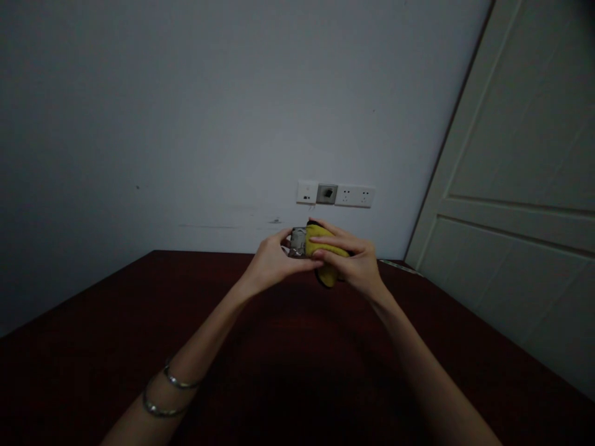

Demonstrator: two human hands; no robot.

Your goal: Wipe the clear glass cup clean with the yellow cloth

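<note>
My left hand (272, 259) grips a small clear glass-like block (298, 242) between its thumb and fingers. The block looks transparent; I cannot make out its exact kind. Against its right side my right hand (356, 263) presses a yellow cloth (328, 240) with a dark edge. Part of the cloth hangs below the right fingers. Both hands are raised above the dark red tabletop (279, 328) and nearly meet, with the left thumb reaching under the cloth. Two silver bangles (165, 402) circle the left forearm.
A pale wall (209, 124) stands behind the table, with a row of sockets (346, 196) just above the hands. To the right a light panelled door (520, 217) rises beside the table. A thin flat strip (400, 267) lies at the table's back right edge.
</note>
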